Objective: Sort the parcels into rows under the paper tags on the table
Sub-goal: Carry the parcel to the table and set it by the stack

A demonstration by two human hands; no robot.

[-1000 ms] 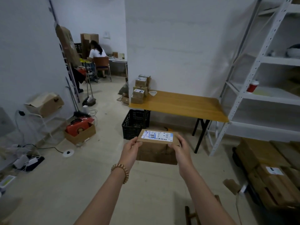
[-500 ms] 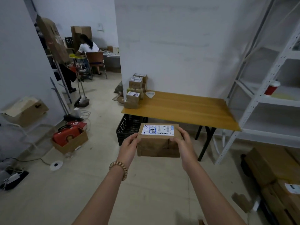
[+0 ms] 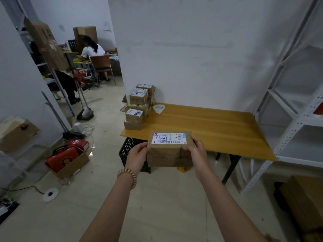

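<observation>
I hold a brown cardboard parcel [image 3: 166, 154] with a white shipping label on top, in front of the table's near edge. My left hand [image 3: 137, 158] grips its left side and my right hand [image 3: 198, 154] grips its right side. The wooden table [image 3: 218, 130] stands against the white wall. Several labelled parcels [image 3: 138, 106] are stacked at its far left end. A single white paper tag [image 3: 158, 108] lies beside that stack near the wall.
A black crate [image 3: 128, 151] sits under the table's left end. A white metal shelf rack [image 3: 300, 105] stands to the right, with cardboard boxes [image 3: 304, 203] on the floor beneath. A box with a red case [image 3: 67, 160] and cables lie on the floor at left. A person sits at the back.
I have come closer to the table with the parcel held in both hands; the table and stack now look larger and nearer. My grip is unchanged.
</observation>
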